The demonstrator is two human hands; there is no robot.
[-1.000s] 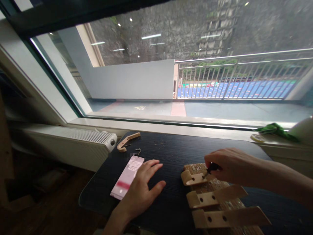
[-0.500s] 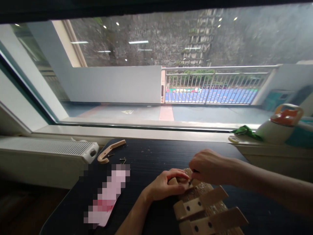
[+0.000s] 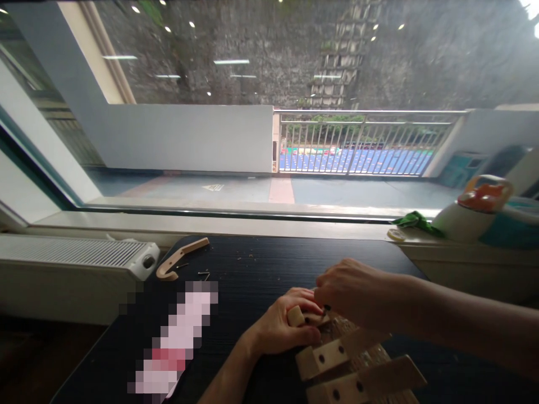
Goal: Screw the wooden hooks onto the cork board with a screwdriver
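My left hand (image 3: 290,321) is closed round a wooden hook (image 3: 296,316), its thumb and fingers on either side. The hook lies against a brown, shiny-surfaced board (image 3: 374,354) on the dark table. My right hand (image 3: 351,287) is a fist over the far end of that hook. A small dark piece (image 3: 327,308) shows below its fingers; what the fist grips is hidden. Nearer to me, two more wooden hooks, a middle one (image 3: 330,353) and a front one (image 3: 347,387), lie across the board, each with two dark holes.
A loose wooden hook (image 3: 177,259) lies at the dark table's (image 3: 248,292) far left, with screws (image 3: 204,274) beside it. A blurred pink item (image 3: 172,336) lies left of my hands. Beyond are a radiator (image 3: 76,255), the window sill (image 3: 252,224), a green cloth (image 3: 416,220) and a white-and-orange container (image 3: 467,210).
My right fist has shifted slightly left and turned over the hook's end, now covering more of it. My left hand keeps its hold. The whole view has tilted a little downward.
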